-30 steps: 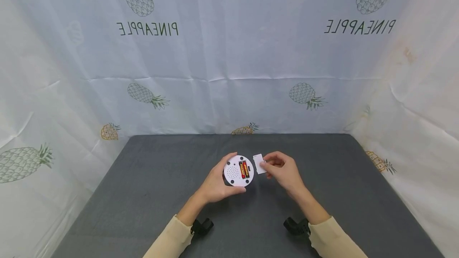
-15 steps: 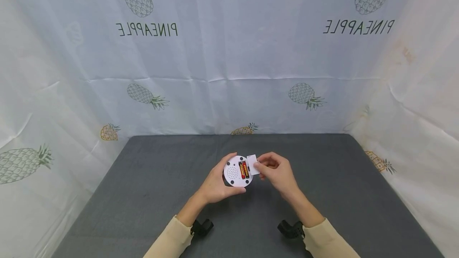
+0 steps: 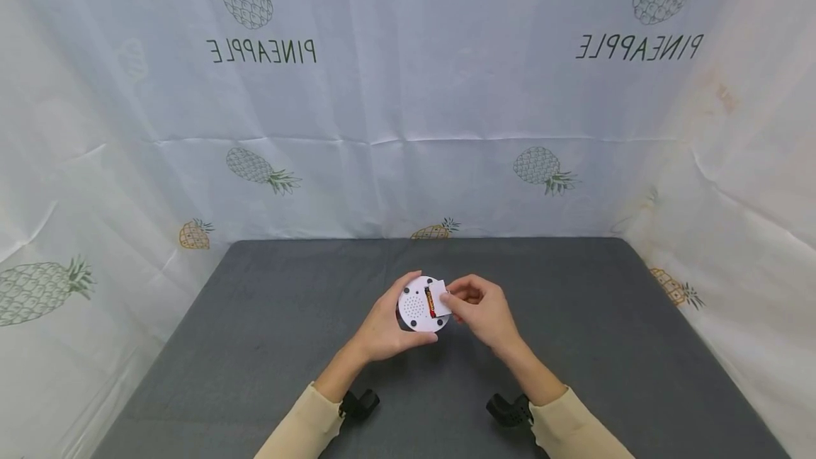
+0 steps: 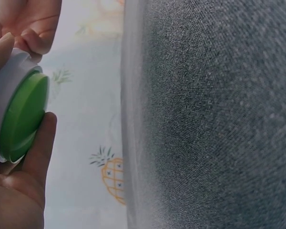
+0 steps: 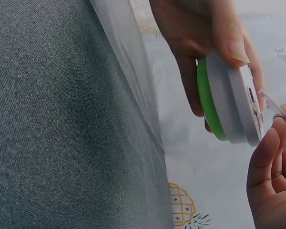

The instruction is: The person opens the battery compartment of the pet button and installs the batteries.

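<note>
My left hand [image 3: 384, 324] grips a round sound button [image 3: 414, 305] by its edge, thumb along the near side and fingers round the far side. Its white underside faces up, with small speaker holes, dark feet and a battery compartment. The green top [image 4: 26, 117] points down toward the table in the left wrist view. Between thumb and fingers, my right hand [image 3: 489, 312] pinches a thin white battery cover [image 3: 438, 297]. The cover overlaps part of the compartment, leaving one red-and-black battery [image 3: 430, 302] showing. In the right wrist view the cover [image 5: 271, 102] stands tilted off the underside.
Both hands are held above a dark grey cloth-covered table [image 3: 255, 346]. A white curtain [image 3: 408, 91] with pineapple prints hangs behind it and along both sides. Black wrist mounts sit at both cuffs, the right mount [image 3: 508, 410] low over the table.
My right hand has moved left with the battery cover, from beside the sound button to over its battery compartment, covering one of the two batteries. The left hand and the button have stayed in place.
</note>
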### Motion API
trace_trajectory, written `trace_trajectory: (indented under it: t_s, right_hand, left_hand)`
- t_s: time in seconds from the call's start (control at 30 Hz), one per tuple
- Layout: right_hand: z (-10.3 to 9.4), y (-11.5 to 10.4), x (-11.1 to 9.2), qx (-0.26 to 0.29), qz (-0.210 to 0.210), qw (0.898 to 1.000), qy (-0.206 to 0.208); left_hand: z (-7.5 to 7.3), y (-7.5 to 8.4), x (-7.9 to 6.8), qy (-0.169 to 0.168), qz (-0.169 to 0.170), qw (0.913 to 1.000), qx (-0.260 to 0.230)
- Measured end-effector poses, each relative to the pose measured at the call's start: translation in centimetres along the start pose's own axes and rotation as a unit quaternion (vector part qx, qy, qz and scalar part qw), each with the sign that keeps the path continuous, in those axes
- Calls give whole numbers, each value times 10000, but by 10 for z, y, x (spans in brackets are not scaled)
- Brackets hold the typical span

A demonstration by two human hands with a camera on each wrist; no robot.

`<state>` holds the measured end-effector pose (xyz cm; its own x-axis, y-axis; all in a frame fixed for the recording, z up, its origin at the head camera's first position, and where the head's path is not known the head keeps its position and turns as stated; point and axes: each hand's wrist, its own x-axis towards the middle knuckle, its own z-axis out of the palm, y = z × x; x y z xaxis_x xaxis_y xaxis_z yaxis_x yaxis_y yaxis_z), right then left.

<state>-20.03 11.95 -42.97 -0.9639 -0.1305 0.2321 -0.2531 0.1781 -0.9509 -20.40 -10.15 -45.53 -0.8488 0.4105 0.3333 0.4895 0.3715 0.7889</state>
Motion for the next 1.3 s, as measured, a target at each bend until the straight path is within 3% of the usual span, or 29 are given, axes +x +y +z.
trace_trajectory:
  t_s: [0.5, 0.73, 0.93, 1.1, 1.3]
  right_hand:
    - [9, 0, -2, -712, -288, 9970, 116]
    - [9, 1, -4, -1289, -923, 9868, 321]
    - [9, 5, -4, -1353, -1181, 9825, 492]
    - [10, 8, -3, -1093, -963, 9881, 497]
    - [7, 12, 0, -575, -289, 9975, 276]
  left_hand:
    - [1, 1, -1, -7, -35, 10000, 29]
    - [2, 1, -1, 14, -51, 10000, 78]
    - [2, 0, -1, 46, -45, 10000, 70]
    - [2, 1, -1, 63, -25, 10000, 54]
    - [1, 1, -1, 73, -4, 10000, 28]
